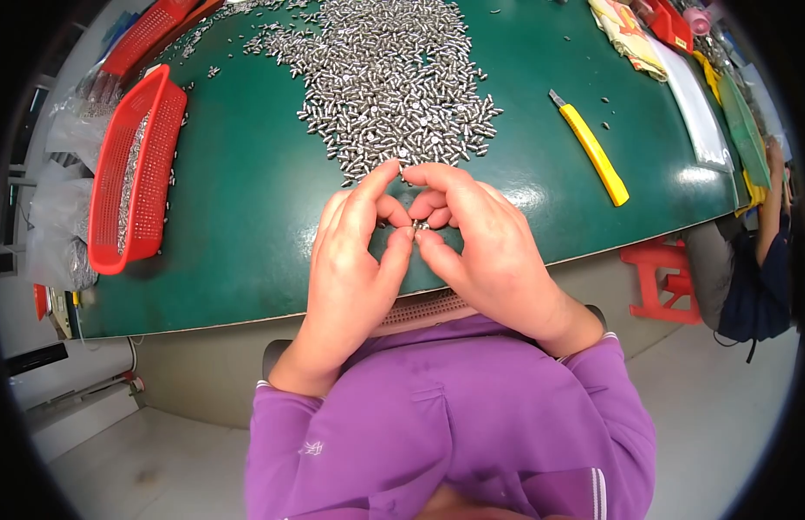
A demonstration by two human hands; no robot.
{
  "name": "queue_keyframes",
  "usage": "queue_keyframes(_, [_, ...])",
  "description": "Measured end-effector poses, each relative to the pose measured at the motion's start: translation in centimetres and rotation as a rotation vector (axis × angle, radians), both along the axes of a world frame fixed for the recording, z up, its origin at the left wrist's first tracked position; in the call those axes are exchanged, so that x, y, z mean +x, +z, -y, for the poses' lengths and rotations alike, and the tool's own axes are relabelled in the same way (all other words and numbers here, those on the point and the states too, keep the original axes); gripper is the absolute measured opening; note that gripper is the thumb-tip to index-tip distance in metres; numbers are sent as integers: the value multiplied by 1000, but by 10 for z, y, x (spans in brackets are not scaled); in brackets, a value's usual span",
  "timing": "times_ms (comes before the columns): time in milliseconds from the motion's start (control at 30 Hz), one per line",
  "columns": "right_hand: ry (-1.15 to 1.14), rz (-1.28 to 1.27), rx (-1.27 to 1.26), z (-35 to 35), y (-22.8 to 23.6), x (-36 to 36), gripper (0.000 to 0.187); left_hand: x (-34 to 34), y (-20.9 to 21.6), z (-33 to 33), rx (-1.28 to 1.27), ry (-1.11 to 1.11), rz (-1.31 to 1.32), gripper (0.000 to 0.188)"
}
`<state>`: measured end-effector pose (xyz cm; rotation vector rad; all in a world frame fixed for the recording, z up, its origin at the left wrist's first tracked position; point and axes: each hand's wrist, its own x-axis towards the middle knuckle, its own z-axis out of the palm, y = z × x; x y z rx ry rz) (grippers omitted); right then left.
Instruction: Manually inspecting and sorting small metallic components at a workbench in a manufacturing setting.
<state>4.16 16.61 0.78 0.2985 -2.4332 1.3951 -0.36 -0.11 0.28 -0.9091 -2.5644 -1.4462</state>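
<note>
At the table's near edge my two hands meet, fingers curled toward each other. My left hand [344,251] is closed, its thumb and a fingertip pressed together near small shiny metal parts [421,225]. My right hand [498,247] is closed on the same small parts, thumb opposite the bent fingers. Both index fingers reach up to the near end of a large pile of small silver metal pins [394,87], pointed and bullet-shaped. Fingers hide much of what is held, and I cannot tell how many parts there are.
A red perforated basket [151,204] with metal parts stands left on the green table [246,225]. A yellow utility knife [597,160] lies right, blade out. A pinkish mesh basket [424,314] sits below the table edge. A red stool [662,282] and another person [762,286] are at right.
</note>
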Motion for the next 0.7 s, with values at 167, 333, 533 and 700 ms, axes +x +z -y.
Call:
queue_keyframes(167, [0, 12, -18, 0, -2, -1, 53, 0, 1, 0, -6, 8, 5, 64])
queue_keyframes(333, [-4, 32, 10, -2, 4, -1, 57, 0, 1, 0, 1, 0, 0, 62])
queue_keyframes(533, [-19, 41, 41, 0, 4, -2, 59, 0, 1, 0, -4, 11, -11, 59])
queue_keyframes(700, [-72, -120, 168, 2, 1, 2, 65, 0, 4, -1, 17, 4, 16, 59])
